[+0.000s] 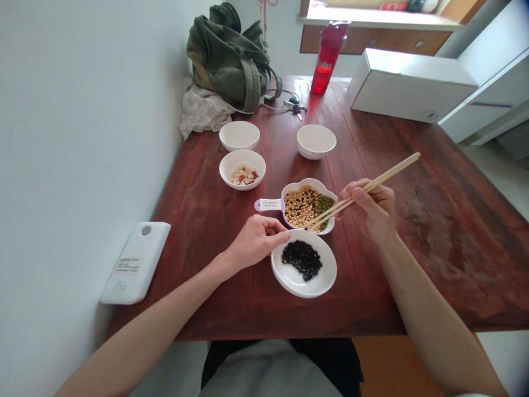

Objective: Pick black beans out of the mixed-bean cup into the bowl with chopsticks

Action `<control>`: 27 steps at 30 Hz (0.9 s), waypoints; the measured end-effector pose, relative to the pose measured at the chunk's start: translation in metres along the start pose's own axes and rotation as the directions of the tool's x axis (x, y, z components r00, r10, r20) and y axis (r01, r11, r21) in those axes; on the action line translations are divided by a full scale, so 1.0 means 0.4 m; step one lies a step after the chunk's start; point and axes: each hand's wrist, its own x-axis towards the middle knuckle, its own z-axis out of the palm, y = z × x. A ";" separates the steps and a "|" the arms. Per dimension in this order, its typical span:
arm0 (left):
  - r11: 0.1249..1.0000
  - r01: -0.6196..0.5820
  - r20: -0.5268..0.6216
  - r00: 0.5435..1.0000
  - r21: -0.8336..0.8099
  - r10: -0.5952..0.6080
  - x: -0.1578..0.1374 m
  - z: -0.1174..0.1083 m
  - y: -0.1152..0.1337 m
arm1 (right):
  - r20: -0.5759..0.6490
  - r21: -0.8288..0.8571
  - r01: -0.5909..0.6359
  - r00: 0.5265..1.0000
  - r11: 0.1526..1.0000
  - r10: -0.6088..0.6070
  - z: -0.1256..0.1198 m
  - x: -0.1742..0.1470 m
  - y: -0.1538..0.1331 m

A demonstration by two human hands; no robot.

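A pair of wooden chopsticks point(386, 175) is gripped in my right hand point(372, 207). Their tips meet at the near edge of a flower-shaped dish point(268, 205), with a small dark bean at them. That dish has a labelled handle and holds yellow soybeans point(298, 205), green mung beans point(324, 205) and a few black beans. Closest to me, a white bowl point(285, 281) contains a heap of black beans point(302, 259). My left hand point(260, 238) pinches this bowl's upper left rim between thumb and fingers.
Beyond the dish stand a white bowl of pale and reddish pieces point(243, 175) and two bare white bowls point(239, 134), point(316, 140). A white power bank point(136, 262) lies left. Farther back are a green bag point(225, 60), keys point(296, 108), a red bottle point(328, 58) and a white box point(413, 85).
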 end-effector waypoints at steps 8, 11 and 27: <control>1.000 -0.002 0.000 1.000 -0.003 0.002 0.000 0.000 0.000 | 0.152 -0.008 -0.067 0.986 0.998 0.068 -0.024 0.004 -0.028; 1.000 -0.001 0.000 1.000 -0.001 0.001 0.000 0.000 0.000 | -0.095 -0.007 0.084 0.992 0.996 -0.084 -0.025 0.014 -0.028; 1.000 0.014 -0.004 1.000 -0.018 -0.014 -0.001 0.000 0.007 | 0.177 -0.488 0.217 0.973 0.845 -0.148 -0.010 0.002 -0.023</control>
